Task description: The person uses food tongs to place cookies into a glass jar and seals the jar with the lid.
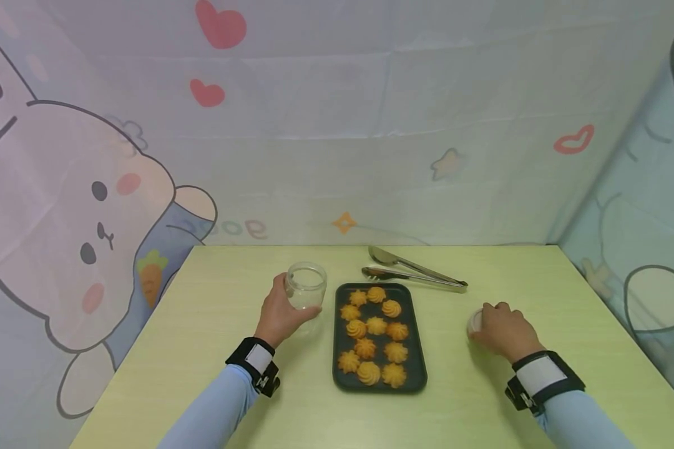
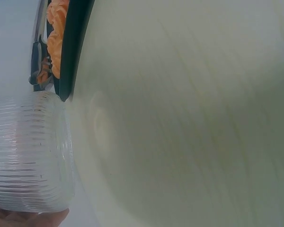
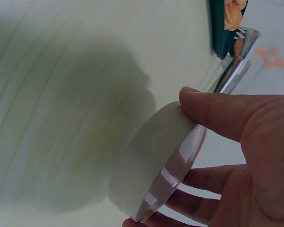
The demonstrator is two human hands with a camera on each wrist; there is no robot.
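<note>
Sleeves: your light-blue left sleeve [image 1: 208, 408] and right sleeve [image 1: 584, 421] reach over the bench [image 1: 163, 368], with dark straps at both wrists.
Jar: clear, ribbed and round, its uncovered mouth facing up; you have it near the far left corner of the tray [image 1: 418, 375].
Left hand: your left hand [image 1: 278, 317] grips the jar, fingers spread to its width, thumb round the near side.
Lid: this lid [image 3: 146, 151] is round, with a pale rim and a glossy pinkish face, between the tray's right edge and the bench's right edge; you cannot tell whether it touches the bench.
Right hand: your right hand [image 1: 505, 330] pinches the lid's rim, thumb opposite the other fingers.
Cookies: twelve golden, swirled cookies [image 1: 376, 325] fill your dark tray.
Tongs: metal tongs [image 1: 427, 270] lie splayed between the tray and the bench's far edge.
</note>
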